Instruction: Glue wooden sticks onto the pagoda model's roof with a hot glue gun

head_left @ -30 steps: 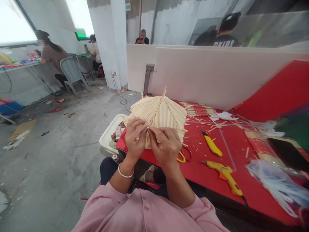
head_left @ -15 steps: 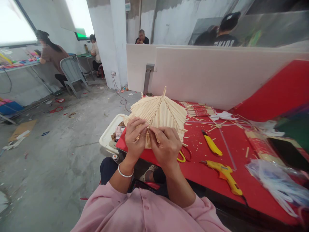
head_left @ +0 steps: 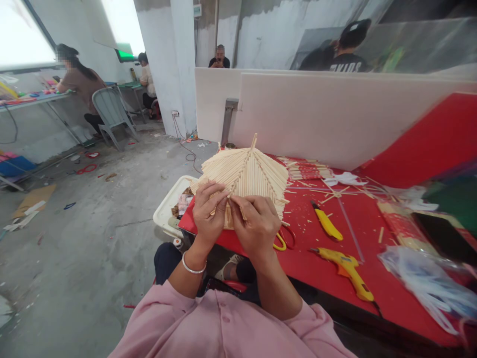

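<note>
Left hand (head_left: 207,214) and right hand (head_left: 260,223) met, fingertips together, at the stick roof (head_left: 257,171); what they grasped, we couldn't tell! The glue gun (head_left: 348,271) lay rightward.

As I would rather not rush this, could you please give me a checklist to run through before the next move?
1. Left hand and right hand together: ok, meeting at the near side of the roof-shaped stick model.
2. Anything pinched: cannot tell, too small.
3. Red tabletop free of loose sticks: not ok, several scattered.
4. Hot-glue gun within right hand's reach: ok, apparently.
5. Utility knife blade retracted: cannot tell.
</note>
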### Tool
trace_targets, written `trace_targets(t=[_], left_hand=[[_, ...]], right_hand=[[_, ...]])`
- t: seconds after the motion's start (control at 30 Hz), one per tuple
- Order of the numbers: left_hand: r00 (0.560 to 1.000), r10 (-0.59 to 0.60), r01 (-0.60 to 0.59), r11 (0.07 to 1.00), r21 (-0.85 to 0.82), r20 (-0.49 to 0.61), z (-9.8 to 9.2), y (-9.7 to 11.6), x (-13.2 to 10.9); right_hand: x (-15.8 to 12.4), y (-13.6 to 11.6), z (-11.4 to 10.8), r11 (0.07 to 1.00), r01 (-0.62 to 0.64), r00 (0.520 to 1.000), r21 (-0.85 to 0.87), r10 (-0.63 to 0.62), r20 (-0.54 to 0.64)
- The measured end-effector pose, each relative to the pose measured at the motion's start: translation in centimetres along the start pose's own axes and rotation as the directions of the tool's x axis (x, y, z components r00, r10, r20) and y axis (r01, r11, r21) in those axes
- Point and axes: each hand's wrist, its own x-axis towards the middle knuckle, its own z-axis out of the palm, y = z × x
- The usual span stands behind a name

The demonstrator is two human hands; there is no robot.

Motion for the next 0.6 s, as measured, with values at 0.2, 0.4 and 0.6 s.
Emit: trace_targets(t=[0.2, 0.4, 0.6], left_hand=[[1.0, 0.001, -0.001, 1.0, 0.025, 0.009, -0.06, 0.03, 0.03], [1.0, -0.001, 0.0, 1.0, 0.024, 0.009, -0.1, 0.02, 0.06], [1.0, 0.013, -0.013, 1.0, 0.02, 0.007, -0.08, 0.0, 0.1]], right_hand=[[0.02, -0.04, 0.03, 1.0, -0.008, 1.0, -0.011, 0.008, -0.004], [0.03, -0.03, 0.04, 1.0, 0.005, 1.0, -0.007, -0.005, -0.011], [-0.02, 0.01, 0.06, 1.0, -0.003, 1.0, -0.005, 0.003, -0.007]])
